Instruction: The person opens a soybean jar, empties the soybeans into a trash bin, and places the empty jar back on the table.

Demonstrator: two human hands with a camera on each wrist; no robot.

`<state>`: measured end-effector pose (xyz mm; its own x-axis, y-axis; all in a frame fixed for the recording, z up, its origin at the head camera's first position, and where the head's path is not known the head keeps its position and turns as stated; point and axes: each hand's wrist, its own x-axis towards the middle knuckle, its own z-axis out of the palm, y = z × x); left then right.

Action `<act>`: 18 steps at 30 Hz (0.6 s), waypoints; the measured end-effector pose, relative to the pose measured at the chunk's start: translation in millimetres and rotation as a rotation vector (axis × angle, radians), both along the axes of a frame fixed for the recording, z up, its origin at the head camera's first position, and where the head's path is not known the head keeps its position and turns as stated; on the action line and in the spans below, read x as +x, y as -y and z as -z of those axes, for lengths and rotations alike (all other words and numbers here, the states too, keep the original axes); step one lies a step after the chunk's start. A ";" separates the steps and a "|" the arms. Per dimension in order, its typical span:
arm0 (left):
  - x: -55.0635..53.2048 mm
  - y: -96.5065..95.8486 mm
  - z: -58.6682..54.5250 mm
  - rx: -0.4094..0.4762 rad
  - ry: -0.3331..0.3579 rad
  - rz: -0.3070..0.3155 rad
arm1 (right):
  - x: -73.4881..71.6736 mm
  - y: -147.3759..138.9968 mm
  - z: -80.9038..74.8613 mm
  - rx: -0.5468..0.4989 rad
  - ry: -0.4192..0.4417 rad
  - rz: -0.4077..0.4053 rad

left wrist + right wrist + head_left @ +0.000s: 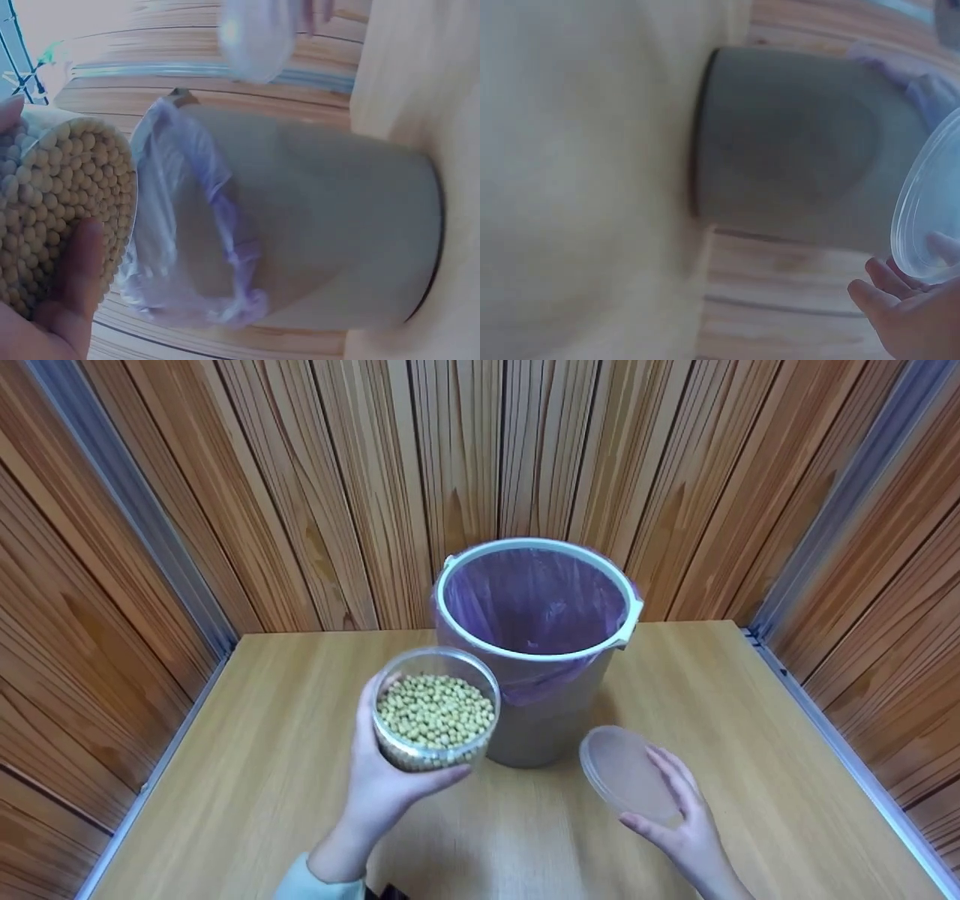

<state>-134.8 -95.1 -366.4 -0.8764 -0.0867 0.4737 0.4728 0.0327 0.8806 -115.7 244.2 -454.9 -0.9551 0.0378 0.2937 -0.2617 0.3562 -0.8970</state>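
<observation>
My left hand grips a clear round jar nearly full of pale green-yellow dried beans, its top uncovered. The jar is held above the table, in front and to the left of a trash bin. In the left wrist view the thumb lies across the jar's side over the beans. My right hand holds a translucent round lid by its edge, tilted, to the right of the bin. The right wrist view shows the lid only in part.
A purple bag lines the bin and folds over outside below its pale rim. The bin stands on the wooden table near the back wall. Wood-plank walls with metal edging close in both sides.
</observation>
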 end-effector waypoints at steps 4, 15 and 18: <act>-3.8 3.5 -21.3 -0.039 -0.024 -0.013 | 3.4 -20.6 13.9 0.081 0.057 0.061; -16.8 8.8 -58.7 -0.215 0.013 -0.134 | 2.8 -71.6 35.5 0.215 0.265 0.134; -28.4 13.4 -53.6 -0.264 0.024 -0.173 | 2.1 -81.5 39.9 0.227 0.302 0.143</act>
